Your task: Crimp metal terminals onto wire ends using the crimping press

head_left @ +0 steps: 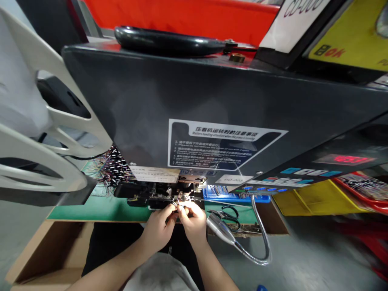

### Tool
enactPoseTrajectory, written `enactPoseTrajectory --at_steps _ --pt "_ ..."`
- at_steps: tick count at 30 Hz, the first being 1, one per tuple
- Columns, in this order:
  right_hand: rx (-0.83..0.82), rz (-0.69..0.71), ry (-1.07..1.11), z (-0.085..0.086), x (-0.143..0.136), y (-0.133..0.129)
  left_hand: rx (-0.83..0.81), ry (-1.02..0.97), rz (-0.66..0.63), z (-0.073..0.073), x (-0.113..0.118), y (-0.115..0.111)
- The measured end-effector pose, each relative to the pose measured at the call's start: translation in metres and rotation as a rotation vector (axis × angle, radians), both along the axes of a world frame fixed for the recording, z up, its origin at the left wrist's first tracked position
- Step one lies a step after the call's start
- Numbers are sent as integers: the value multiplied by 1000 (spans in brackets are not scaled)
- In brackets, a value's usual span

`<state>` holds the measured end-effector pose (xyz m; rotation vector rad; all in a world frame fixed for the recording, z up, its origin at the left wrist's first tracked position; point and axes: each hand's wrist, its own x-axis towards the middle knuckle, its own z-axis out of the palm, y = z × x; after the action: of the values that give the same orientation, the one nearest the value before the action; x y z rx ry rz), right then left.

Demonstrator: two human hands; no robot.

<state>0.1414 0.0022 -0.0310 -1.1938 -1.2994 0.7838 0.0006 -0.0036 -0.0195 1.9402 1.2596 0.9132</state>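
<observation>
Small held piece [178, 202], too tiny to identify

From the press tooling [183, 197], the dark housing [145, 105] blocks 12 o'clock, the blue tray [257, 198] 3 o'clock, scissors [223, 214] and lamp head [220, 229] 4 o'clock; a low path crosses the green tabletop [100, 212] toward 8 o'clock.

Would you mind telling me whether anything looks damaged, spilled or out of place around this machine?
Nothing looks clearly damaged or spilled. The one slightly untidy thing is the scissors, lying loose on the green table beside the metal lamp and near the right hand, where they might get knocked.
</observation>
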Motion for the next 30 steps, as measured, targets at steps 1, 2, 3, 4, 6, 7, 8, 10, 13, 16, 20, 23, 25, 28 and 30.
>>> enactPoseTrajectory --at_steps 1,2,3,4,6,7,8,10,13,16,20,23,25,28,30 --pt "-7 1 3 0 0 0 -4 -4 1 0 0 0" --pt "-14 3 7 0 0 -1 -9 -8 1 0 0 0" --pt "-21 4 10 1 0 -1 -13 -14 2 1 -1 0" --pt "-28 7 12 1 0 -1 -17 -20 0 2 -1 0" --pt "-40 20 9 1 1 -1 -24 -39 -14 3 -2 1" --pt "-46 31 7 1 1 -2 -28 -50 -25 3 -3 2" --pt "-49 44 11 1 1 -2 -33 -61 -37 4 -3 2" --pt "-54 68 33 -1 2 -3 -46 -77 -58 4 -3 3" --pt "-89 96 107 -3 1 -3 -74 -88 -71 4 -3 3" --pt "-156 120 172 -4 1 -3 -96 -98 -71 4 -2 2" --pt "-186 88 185 -4 0 -2 -114 -101 -60 4 -1 1" --pt "-181 78 186 -3 -1 -3 -117 -91 -48 4 -1 2" --pt "-175 82 174 -3 -1 -4 -116 -82 -43 5 -1 1" --pt "-126 59 116 -2 0 -4 -110 -71 -42 5 -1 1" --pt "-92 36 87 -3 1 -4 -106 -66 -41 5 -2 0"
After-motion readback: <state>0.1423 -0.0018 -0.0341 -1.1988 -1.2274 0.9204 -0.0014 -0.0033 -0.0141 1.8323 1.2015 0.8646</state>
